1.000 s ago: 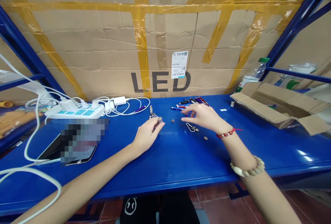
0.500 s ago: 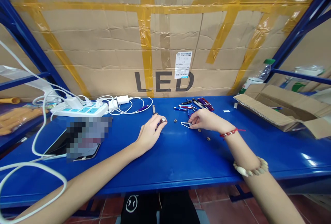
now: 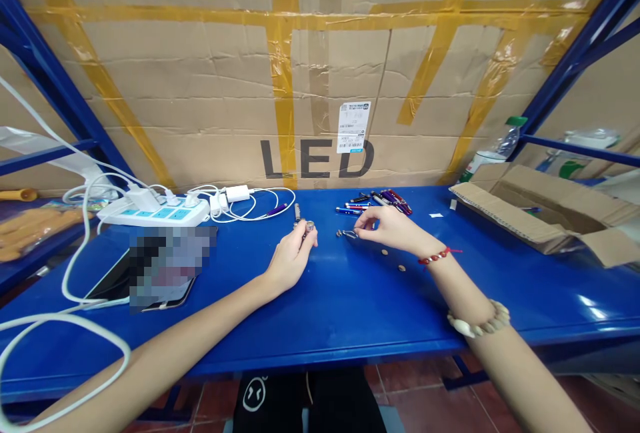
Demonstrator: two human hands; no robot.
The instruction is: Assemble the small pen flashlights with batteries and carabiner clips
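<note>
My left hand (image 3: pixel 290 256) rests on the blue table (image 3: pixel 320 306) with its fingers closed round a small silver-tipped flashlight (image 3: pixel 309 227). My right hand (image 3: pixel 387 227) hovers to the right of it and pinches a small metal clip (image 3: pixel 349 234) by its end, just above the table. Two small round button cells (image 3: pixel 393 260) lie on the table near my right wrist. A heap of little coloured flashlights (image 3: pixel 375 201) lies behind my right hand, by the cardboard wall.
A white power strip (image 3: pixel 155 211) with chargers and white cables sits at the back left. A dark tablet (image 3: pixel 140 279) lies at the left. An open cardboard box (image 3: pixel 545 209) stands at the right, a plastic bottle (image 3: pixel 493 149) behind it.
My right hand dropped onto the metal clip, picked it up and carried it left towards my left hand. My left hand lifted the flashlight tip slightly.
</note>
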